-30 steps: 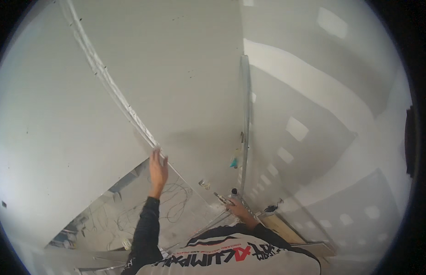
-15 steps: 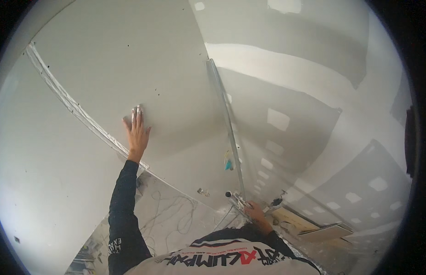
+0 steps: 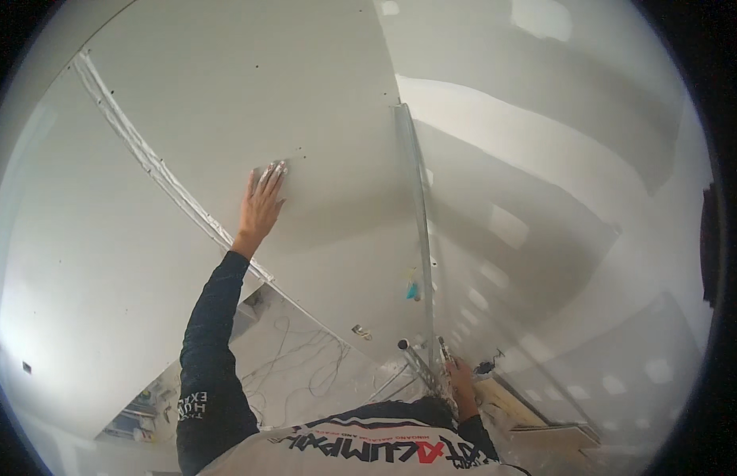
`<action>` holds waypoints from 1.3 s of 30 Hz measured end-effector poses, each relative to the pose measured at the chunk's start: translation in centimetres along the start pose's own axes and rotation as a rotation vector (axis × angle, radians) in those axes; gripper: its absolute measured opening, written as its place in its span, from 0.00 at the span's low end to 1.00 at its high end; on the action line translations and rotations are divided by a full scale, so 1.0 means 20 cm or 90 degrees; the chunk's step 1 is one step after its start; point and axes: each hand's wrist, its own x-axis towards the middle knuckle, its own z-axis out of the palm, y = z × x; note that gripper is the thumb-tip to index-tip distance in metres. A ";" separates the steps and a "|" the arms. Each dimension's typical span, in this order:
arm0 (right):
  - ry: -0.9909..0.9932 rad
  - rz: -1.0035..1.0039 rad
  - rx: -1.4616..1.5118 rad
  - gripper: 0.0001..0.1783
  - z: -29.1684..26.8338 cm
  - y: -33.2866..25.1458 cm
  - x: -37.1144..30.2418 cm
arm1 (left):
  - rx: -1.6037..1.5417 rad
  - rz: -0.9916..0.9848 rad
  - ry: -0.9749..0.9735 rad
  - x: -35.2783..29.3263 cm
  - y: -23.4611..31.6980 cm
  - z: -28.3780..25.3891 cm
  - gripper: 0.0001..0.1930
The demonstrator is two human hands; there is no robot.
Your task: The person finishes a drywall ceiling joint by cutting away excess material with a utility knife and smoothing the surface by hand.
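My left hand [image 3: 261,201] lies on a large pale plasterboard [image 3: 337,151], fingers stretched out and fingertips white with plaster. Just beyond the fingertips are small dark screw holes [image 3: 302,153]. Low in the picture, right of centre, my right hand [image 3: 461,384] is closed around a thin tool with a dark tip [image 3: 442,346]; its kind cannot be made out. Left of that hand, a metal tube [image 3: 416,361] with a dark round end slants upward. A long grey metal profile [image 3: 421,206] stands in the corner between the boards.
A white plastered seam [image 3: 166,178] runs along the left board. Cables [image 3: 305,353] trail over the dusty floor below. A blue item [image 3: 412,290] hangs by the profile. The right wall [image 3: 527,198] carries filler patches, and board offcuts [image 3: 551,439] lean at lower right.
The view has shifted slightly. My left hand has slid up and right along the board, closer to the screw holes. My right hand has drawn away from the tube's side, the dark-tipped tool now showing.
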 end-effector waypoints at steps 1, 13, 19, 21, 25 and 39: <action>-0.028 0.001 -0.002 0.22 0.08 -0.12 -0.01 | 0.020 -0.001 -0.019 -0.10 -0.08 0.02 0.40; -0.078 0.099 0.067 0.21 0.29 -0.40 0.11 | -0.016 -0.121 -0.070 -0.73 -0.32 -0.04 0.41; -0.086 0.132 0.063 0.20 0.30 -0.19 0.19 | -0.083 -0.180 -0.081 -0.84 -0.18 0.01 0.40; -0.099 0.135 0.107 0.18 0.35 -0.34 0.09 | -0.090 -0.214 -0.122 -0.89 -0.19 -0.04 0.40; -0.097 0.131 0.083 0.17 0.36 -0.44 0.01 | -0.172 -0.234 -0.092 -0.93 -0.10 -0.04 0.39; -0.134 0.163 0.301 0.14 0.58 -0.63 -0.02 | -0.887 -0.396 -0.351 -1.59 1.08 -0.02 0.19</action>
